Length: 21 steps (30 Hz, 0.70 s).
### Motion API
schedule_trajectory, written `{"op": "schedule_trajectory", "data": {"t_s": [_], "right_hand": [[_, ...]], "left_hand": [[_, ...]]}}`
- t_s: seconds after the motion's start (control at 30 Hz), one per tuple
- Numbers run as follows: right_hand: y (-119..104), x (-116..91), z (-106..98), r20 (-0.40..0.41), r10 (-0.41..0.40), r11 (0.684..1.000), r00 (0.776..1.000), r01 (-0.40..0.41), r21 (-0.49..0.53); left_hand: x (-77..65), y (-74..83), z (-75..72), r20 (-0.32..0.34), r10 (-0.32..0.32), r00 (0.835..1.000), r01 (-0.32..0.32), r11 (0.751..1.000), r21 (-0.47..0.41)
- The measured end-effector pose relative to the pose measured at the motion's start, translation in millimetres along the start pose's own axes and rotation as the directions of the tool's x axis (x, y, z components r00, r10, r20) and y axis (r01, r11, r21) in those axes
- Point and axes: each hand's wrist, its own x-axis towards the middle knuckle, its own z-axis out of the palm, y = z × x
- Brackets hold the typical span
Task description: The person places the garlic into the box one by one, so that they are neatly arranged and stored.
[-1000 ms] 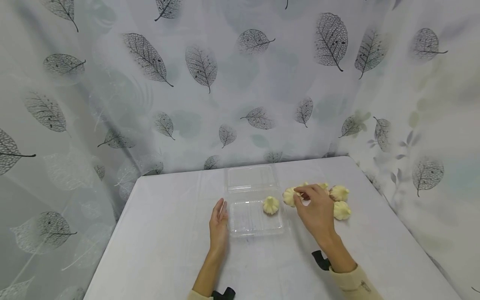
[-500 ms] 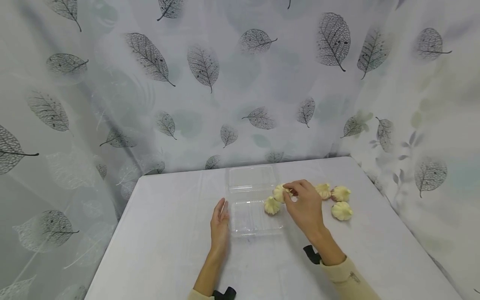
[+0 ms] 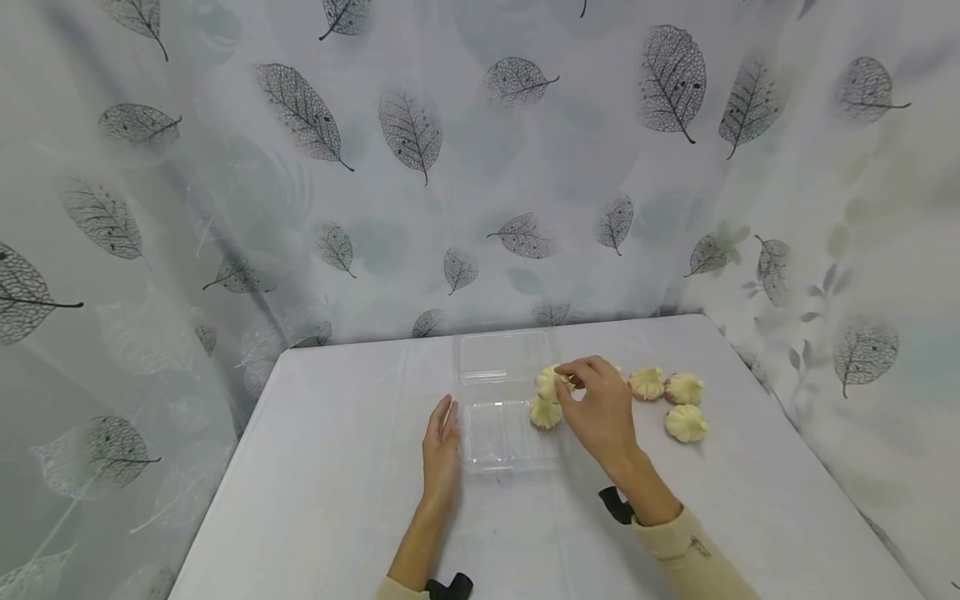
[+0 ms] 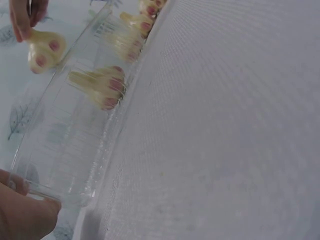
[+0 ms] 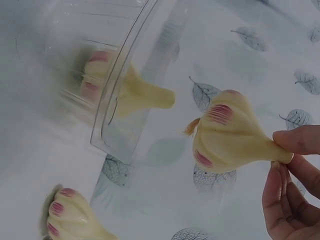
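Observation:
My right hand (image 3: pixel 600 417) pinches a garlic bulb (image 5: pixel 227 135) by its stem between thumb and fingers. The bulb is pale yellow with pink patches and hangs above the back right part of a clear plastic container (image 3: pixel 498 458). Inside the container, near its right side, sits another garlic bulb (image 4: pixel 102 87), seen through the plastic in both wrist views. At the container's left side, my left hand (image 3: pixel 440 454) rests with fingers extended, its fingertips right at the wall. The container's lid (image 3: pixel 502 354) lies folded back behind the base.
Several more garlic bulbs lie to the right on the white table (image 3: pixel 337 483), among them a front one (image 3: pixel 686 423) and one behind it (image 3: pixel 683 388). Another is partly hidden behind my right hand. A leaf-printed curtain (image 3: pixel 420 208) hangs behind the table and along its sides.
My right hand has carried the garlic bulb leftward from the group on the right to over the container. The left hand has stayed at the container's left side.

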Motion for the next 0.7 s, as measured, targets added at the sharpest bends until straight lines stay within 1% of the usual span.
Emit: {"op": "schedule_trajectory", "data": {"t_s": [0.1, 0.33, 0.47, 0.63, 0.7], "right_hand": [[0, 0, 3, 0.002, -0.010, 1.000, 1.000, 0.010, 0.017], [1, 1, 12, 0.013, -0.007, 0.999, 1.000, 0.007, 0.045], [-1, 1, 18, 0.028, -0.009, 0.998, 1.000, 0.007, 0.056], [-3, -1, 26, 0.032, -0.021, 0.995, 0.999, 0.018, 0.095], [-2, -1, 29, 0.035, -0.026, 0.995, 0.999, 0.022, 0.102]], "left_hand": [[-0.4, 0.2, 0.0, -0.001, -0.005, 1.000, 0.005, 1.000, -0.001], [0.1, -1.5, -0.2, 0.009, 0.012, 1.000, -0.012, 1.000, -0.004], [0.9, -2.1, -0.3, 0.011, 0.008, 1.000, -0.008, 1.000, -0.004], [-0.4, -1.4, -0.8, 0.011, 0.005, 1.000, -0.005, 1.000, 0.001], [-0.2, -2.3, -1.2, 0.012, 0.014, 1.000, -0.014, 1.000, 0.002]]}}
